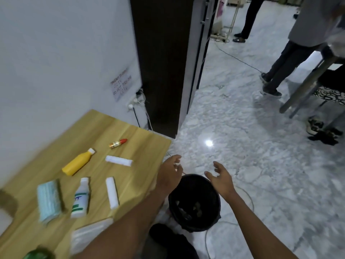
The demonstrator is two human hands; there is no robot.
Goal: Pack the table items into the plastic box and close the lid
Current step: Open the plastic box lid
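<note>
Wooden table [130,139], landmark: yellow bottle [78,162], white bottle [80,198], mask stack [49,200], two white rolls, red-capped tube [118,143] on it, unpacked. Beyond its right edge, left hand [169,174] and right hand [221,179], fingers spread, empty, over black bin [194,202]. Plastic box: none identifiable.
</note>
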